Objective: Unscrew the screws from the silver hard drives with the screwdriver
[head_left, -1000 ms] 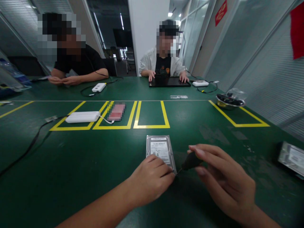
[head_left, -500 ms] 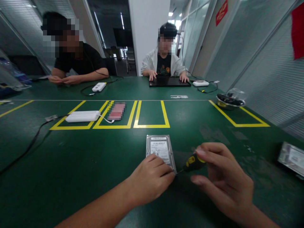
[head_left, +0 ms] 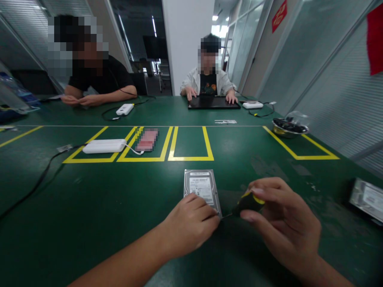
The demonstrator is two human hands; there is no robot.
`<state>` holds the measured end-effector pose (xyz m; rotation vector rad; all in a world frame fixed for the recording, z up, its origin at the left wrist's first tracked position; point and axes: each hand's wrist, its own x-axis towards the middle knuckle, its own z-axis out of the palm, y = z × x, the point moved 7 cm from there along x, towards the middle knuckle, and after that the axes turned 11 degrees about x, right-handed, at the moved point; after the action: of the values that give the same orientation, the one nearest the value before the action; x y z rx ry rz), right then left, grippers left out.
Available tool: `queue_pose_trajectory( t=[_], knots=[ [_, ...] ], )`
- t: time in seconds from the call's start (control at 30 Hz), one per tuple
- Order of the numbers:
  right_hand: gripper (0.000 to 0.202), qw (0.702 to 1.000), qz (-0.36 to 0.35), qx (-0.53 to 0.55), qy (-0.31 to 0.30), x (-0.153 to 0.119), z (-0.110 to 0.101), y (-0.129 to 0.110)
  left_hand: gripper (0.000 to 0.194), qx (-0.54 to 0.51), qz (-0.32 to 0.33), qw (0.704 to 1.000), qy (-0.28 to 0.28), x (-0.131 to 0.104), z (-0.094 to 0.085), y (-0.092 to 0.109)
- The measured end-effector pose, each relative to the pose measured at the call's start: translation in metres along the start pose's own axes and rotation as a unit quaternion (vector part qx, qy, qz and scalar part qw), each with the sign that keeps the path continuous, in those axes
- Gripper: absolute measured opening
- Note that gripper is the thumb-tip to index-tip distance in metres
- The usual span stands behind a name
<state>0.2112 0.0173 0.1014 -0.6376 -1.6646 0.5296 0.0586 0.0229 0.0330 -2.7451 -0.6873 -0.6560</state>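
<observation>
A silver hard drive [head_left: 200, 184] with a white label lies on the green table in front of me. My left hand [head_left: 191, 225] is closed over its near end, covering that part; the fingertips reach the near right corner. In my right hand [head_left: 287, 223] is a short black-and-yellow screwdriver [head_left: 248, 203], its handle pinched between thumb and fingers. The thin shaft points left and its tip meets the drive's right side near the corner, close to my left fingertips. Whether a screw sits at the tip is hidden.
At the right edge lies another hard drive [head_left: 366, 201]. A metal bowl [head_left: 290, 128] with dark items stands at back right. Yellow tape outlines [head_left: 191, 158] mark the table. A white power strip [head_left: 104, 146] feeds a blurred phone [head_left: 147, 139]. Two people sit opposite, one at a laptop [head_left: 214, 103].
My right thumb has come up onto the screwdriver handle, and the handle has turned and shifted slightly right. My left hand and the drive stay nearly still.
</observation>
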Motion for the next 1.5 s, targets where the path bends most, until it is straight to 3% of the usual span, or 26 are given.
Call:
queue_pose_trajectory(
  t=[0.17, 0.33, 0.57, 0.73, 0.93, 1.13, 1.3, 1.5],
  knots=[
    [0.047, 0.997, 0.035, 0.020, -0.070, 0.005, 0.009, 0.002, 0.013, -0.001, -0.007, 1.000, 0.004, 0.002, -0.001, -0.001],
    [0.033, 0.999, 0.023, -0.017, -0.019, 0.012, 0.000, -0.004, 0.013, 0.002, -0.003, 1.000, 0.001, 0.001, -0.001, -0.001],
    [0.031, 0.977, 0.042, -0.167, -0.128, 0.021, 0.003, -0.022, 0.014, 0.005, 0.000, 1.000, 0.004, 0.000, 0.000, 0.000],
    [0.015, 0.972, 0.037, -0.206, -0.110, 0.028, -0.001, -0.022, 0.015, -0.003, 0.001, 1.000, -0.002, 0.000, 0.001, -0.001],
    [0.027, 0.964, 0.042, -0.213, -0.153, 0.029, 0.001, -0.021, 0.015, -0.002, 0.002, 1.000, -0.005, -0.001, 0.002, -0.001],
    [0.019, 0.969, 0.037, -0.206, -0.133, 0.030, 0.000, -0.021, 0.015, 0.000, 0.004, 1.000, -0.009, -0.001, 0.002, -0.001],
    [0.036, 0.968, 0.041, -0.173, -0.176, 0.026, 0.005, -0.021, 0.015, 0.006, 0.002, 1.000, -0.005, -0.001, 0.002, -0.001],
    [0.020, 0.976, 0.047, -0.171, -0.126, 0.029, 0.000, -0.019, 0.014, -0.003, 0.003, 1.000, -0.004, -0.001, 0.001, -0.001]
  ],
)
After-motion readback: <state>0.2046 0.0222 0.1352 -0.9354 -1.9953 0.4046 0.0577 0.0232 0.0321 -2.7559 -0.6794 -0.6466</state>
